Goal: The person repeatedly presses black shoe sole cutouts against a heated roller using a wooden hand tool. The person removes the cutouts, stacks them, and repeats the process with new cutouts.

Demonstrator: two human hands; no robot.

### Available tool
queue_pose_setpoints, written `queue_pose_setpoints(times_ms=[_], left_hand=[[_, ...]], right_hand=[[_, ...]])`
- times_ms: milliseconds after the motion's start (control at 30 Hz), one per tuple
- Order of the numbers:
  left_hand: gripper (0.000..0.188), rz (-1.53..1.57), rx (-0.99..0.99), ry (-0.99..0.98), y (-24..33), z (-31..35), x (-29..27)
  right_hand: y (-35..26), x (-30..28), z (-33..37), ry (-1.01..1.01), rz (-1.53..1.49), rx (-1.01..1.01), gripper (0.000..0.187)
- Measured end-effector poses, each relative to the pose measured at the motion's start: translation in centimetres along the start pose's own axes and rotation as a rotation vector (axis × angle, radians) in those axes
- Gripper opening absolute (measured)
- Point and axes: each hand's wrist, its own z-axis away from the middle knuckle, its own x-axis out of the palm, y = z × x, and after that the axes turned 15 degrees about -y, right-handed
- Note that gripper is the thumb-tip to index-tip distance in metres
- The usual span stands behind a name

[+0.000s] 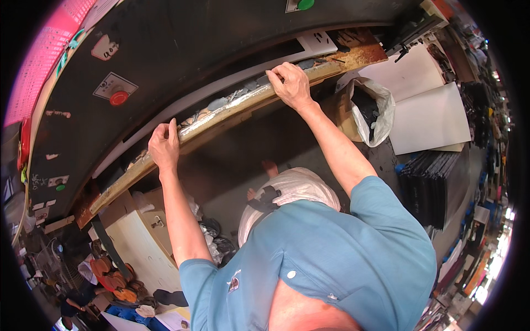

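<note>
Both my arms reach forward to a long wooden ledge (243, 105) that runs along the front of a dark machine. My left hand (164, 148) is at the ledge's left part, its fingers curled and the thumb pressed toward them. Farther right, my right hand (290, 85) also has bent fingers at the ledge. What either hand pinches, if anything, is hidden by the fingers. Between the hands, grey and tan scraps (218, 103) lie along the ledge beside a shiny strip (221, 113). A pale flat bar (215, 91) stretches behind them.
The machine's dark panel (165, 49) carries a red push button (118, 96). At right stand an open white sack (385, 110) with dark pieces, pale sheets (436, 121) and a stack of black sheets (433, 185). A pale cabinet (138, 243) is at lower left.
</note>
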Motion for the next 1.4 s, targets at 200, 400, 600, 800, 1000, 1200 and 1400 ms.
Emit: queue_pose_setpoints(times_ms=[200, 400, 600, 800, 1000, 1200, 1400], left_hand=[[0.032, -0.002, 0.067, 0.052, 0.5, 1.0, 0.5], [0.026, -0.04, 0.116, 0.023, -0.1, 2.5, 0.6], [0.021, 0.052, 0.011, -0.23, 2.1, 0.9, -1.5], [0.02, 0.24, 0.232, -0.128, 2.6, -9.5, -1.4], [0.042, -0.024, 0.261, -0.271, 1.3, -16.7, 2.7], [0.051, 0.007, 0.316, -0.263, 1.5, -16.8, 2.5], [0.082, 0.543, 0.286, -0.469, 8.0, -15.1, 3.6]], right_hand=[[0.1, -0.3, 0.8, -0.046, -0.118, 0.044, 0.014], [-1.6, -1.1, 2.1, -0.086, -0.447, 0.354, 0.019], [-5.0, 0.2, -3.5, -0.069, -0.452, 0.303, 0.021], [-9.5, 9.8, -12.9, -0.457, -0.187, 0.082, 0.093], [-9.4, 11.0, -16.8, -0.562, -0.122, 0.092, 0.089], [-5.3, 6.6, -18.0, -0.582, -1.119, 0.338, 0.088], [-4.7, 7.2, -17.5, -0.516, -1.317, 0.421, 0.084]])
